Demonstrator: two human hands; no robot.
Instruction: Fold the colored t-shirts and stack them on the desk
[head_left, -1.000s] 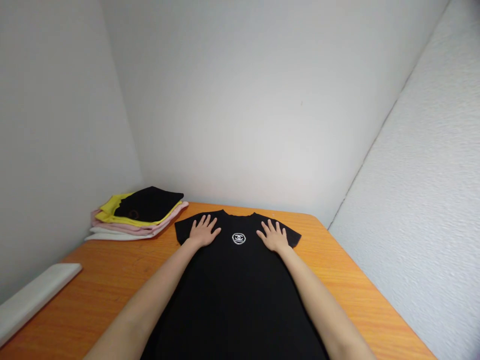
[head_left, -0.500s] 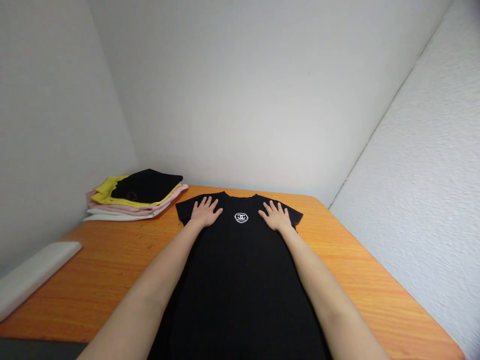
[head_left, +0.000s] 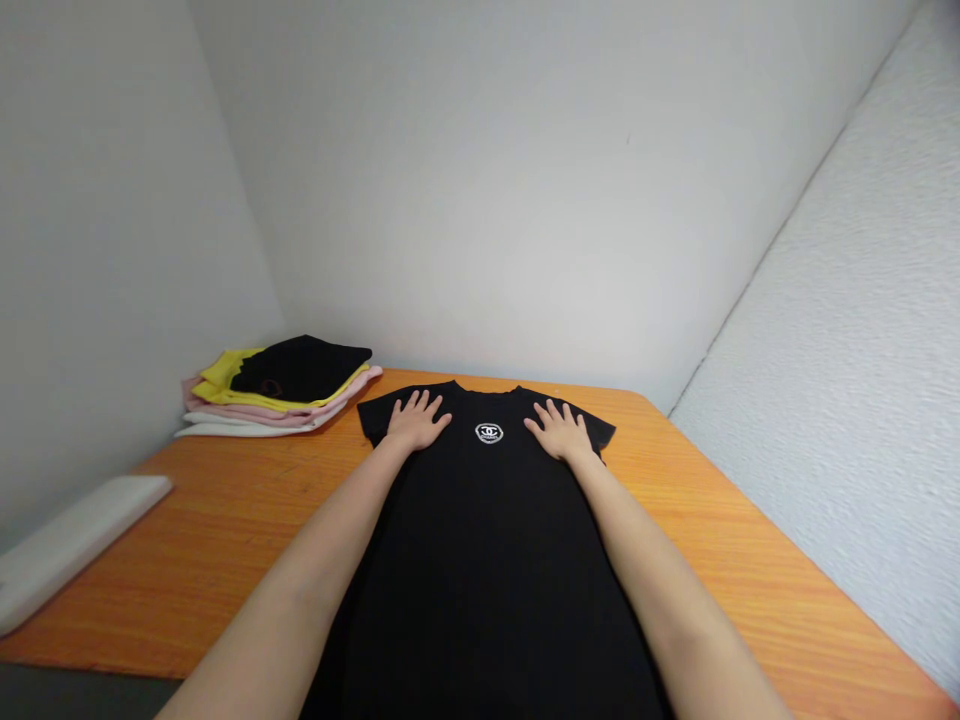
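Note:
A black T-shirt [head_left: 491, 560] lies spread out face up, its neckline toward the far wall and a white round logo [head_left: 489, 433] on the chest. Flat on the shirt near its left sleeve rests my left hand [head_left: 418, 420], fingers spread. My right hand [head_left: 561, 432] lies the same way by the right sleeve, palm down. Both hands touch the fabric without gripping it. My forearms cover parts of the shirt's side edges, and its lower end runs out of view.
On the wooden table [head_left: 247, 510], at the back left, stands a stack of folded clothes [head_left: 300, 375] in black, yellow, pink and white. A white flat object [head_left: 82, 540] lies at the left edge. Walls [head_left: 465, 200] close off the back and sides.
The whole view has shifted slightly, with everything appearing a little further right. Both hands remain spread on the shirt in nearly the same places.

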